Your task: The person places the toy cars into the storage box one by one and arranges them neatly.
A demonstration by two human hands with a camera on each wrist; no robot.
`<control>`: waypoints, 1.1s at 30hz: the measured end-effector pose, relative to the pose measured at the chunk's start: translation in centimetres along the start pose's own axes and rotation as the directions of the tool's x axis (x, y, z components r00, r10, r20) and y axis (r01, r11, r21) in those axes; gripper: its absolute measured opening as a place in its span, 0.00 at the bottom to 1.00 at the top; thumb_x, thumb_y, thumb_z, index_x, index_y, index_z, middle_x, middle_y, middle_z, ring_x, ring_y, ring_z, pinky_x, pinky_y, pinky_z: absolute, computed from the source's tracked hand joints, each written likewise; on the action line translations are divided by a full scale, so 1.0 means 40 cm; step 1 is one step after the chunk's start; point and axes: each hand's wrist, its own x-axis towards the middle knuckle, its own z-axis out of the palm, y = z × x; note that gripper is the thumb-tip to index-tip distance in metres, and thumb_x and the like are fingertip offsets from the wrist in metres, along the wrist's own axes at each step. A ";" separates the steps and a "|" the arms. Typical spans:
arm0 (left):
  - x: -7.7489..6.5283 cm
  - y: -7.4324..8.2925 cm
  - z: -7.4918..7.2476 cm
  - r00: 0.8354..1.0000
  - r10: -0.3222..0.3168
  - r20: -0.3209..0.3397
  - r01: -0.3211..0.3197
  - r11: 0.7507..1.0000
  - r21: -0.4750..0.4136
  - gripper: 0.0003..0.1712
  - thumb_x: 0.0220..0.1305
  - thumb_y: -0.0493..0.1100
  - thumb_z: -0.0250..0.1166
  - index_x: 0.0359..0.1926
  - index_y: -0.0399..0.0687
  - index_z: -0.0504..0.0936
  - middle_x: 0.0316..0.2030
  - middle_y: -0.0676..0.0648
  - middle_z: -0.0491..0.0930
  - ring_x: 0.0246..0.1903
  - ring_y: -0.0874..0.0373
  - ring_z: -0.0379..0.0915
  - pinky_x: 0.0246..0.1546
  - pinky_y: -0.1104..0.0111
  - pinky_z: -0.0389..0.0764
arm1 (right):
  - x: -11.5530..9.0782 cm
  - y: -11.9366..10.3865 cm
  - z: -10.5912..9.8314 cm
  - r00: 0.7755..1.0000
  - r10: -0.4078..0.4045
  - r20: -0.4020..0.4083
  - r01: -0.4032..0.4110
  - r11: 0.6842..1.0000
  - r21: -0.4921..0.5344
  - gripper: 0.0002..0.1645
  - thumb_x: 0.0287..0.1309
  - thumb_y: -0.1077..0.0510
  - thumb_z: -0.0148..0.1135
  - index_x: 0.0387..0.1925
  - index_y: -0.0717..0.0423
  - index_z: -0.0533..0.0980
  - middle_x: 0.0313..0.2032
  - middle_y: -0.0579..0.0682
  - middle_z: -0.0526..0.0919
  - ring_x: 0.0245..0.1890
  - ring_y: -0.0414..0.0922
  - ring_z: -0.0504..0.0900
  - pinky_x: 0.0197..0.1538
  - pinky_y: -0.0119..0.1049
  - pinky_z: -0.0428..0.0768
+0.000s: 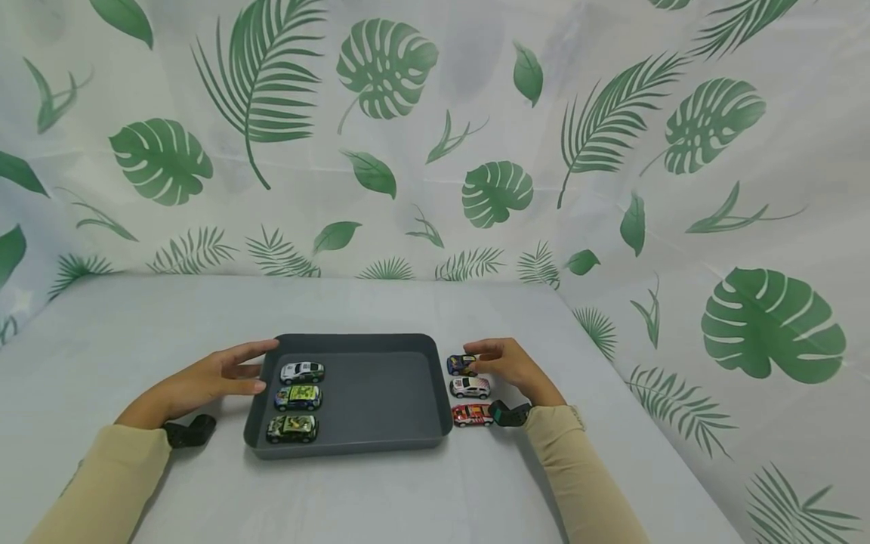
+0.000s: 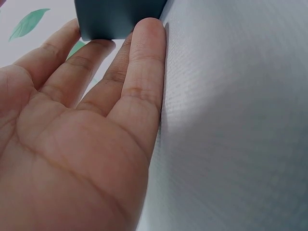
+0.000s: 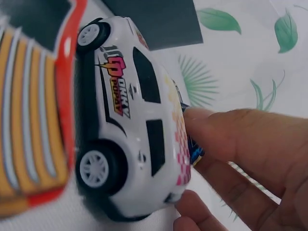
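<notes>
A dark grey tray [image 1: 381, 400] lies on the table, with my left hand [image 1: 204, 384] at its left side. The fingertips of that hand touch the tray's wall, fingers fairly straight, as the left wrist view also shows. Just right of the tray, my right hand [image 1: 513, 368] pinches a blue toy car [image 1: 459, 365] between thumb and fingers. In the right wrist view a white toy car [image 3: 139, 120] with pink checks mostly hides the blue one. Nearest in the same column sits a red toy car [image 1: 472, 415], close to the right wrist.
Inside the tray, along its left side, stand a white-and-black toy car [image 1: 302, 372], a green-and-blue toy car [image 1: 297, 397] and a camouflage toy car [image 1: 292, 428]. A white cloth covers the table [image 1: 353, 499]. Behind it hangs a leaf-patterned curtain [image 1: 421, 68], which also runs along the right side.
</notes>
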 end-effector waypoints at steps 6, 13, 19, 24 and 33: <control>0.000 0.001 0.000 1.000 0.004 -0.001 -0.004 1.000 0.000 0.50 0.75 0.43 0.71 0.86 0.35 0.52 0.83 0.24 0.47 0.77 0.20 0.54 0.69 0.33 0.71 | 0.008 0.003 0.000 1.000 0.006 -0.011 -0.007 0.999 -0.051 0.24 0.65 0.64 0.74 0.62 0.66 0.84 0.52 0.60 0.89 0.53 0.53 0.82 0.62 0.54 0.77; -0.003 0.001 0.001 1.000 0.010 0.001 -0.010 1.000 -0.003 0.50 0.75 0.43 0.71 0.86 0.35 0.52 0.83 0.24 0.47 0.77 0.20 0.54 0.69 0.34 0.71 | 0.007 -0.001 0.009 0.999 0.016 -0.040 -0.019 0.996 -0.087 0.21 0.64 0.66 0.75 0.58 0.66 0.86 0.47 0.57 0.90 0.46 0.48 0.83 0.53 0.45 0.79; -0.003 0.003 0.002 1.000 0.011 0.003 -0.011 1.000 -0.006 0.50 0.76 0.42 0.71 0.86 0.35 0.51 0.83 0.24 0.47 0.77 0.20 0.54 0.69 0.35 0.72 | 0.004 -0.003 0.007 0.999 0.014 -0.050 -0.019 0.996 -0.092 0.20 0.64 0.65 0.75 0.57 0.65 0.86 0.46 0.57 0.90 0.45 0.49 0.83 0.52 0.47 0.80; -0.003 0.004 0.002 1.000 0.011 0.003 -0.011 1.000 -0.005 0.50 0.75 0.43 0.71 0.86 0.35 0.51 0.83 0.24 0.47 0.77 0.20 0.54 0.69 0.34 0.71 | 0.000 -0.008 0.004 0.998 0.017 -0.058 -0.022 0.996 -0.090 0.20 0.64 0.64 0.75 0.57 0.65 0.86 0.52 0.61 0.90 0.54 0.56 0.86 0.62 0.60 0.79; -0.002 0.001 0.001 1.000 0.019 0.006 -0.019 1.000 0.004 0.50 0.76 0.42 0.70 0.85 0.34 0.52 0.83 0.25 0.48 0.77 0.21 0.55 0.69 0.34 0.71 | -0.017 -0.033 -0.008 0.997 -0.052 -0.052 0.049 0.997 -0.058 0.22 0.65 0.63 0.74 0.58 0.68 0.85 0.54 0.64 0.89 0.55 0.58 0.86 0.58 0.55 0.84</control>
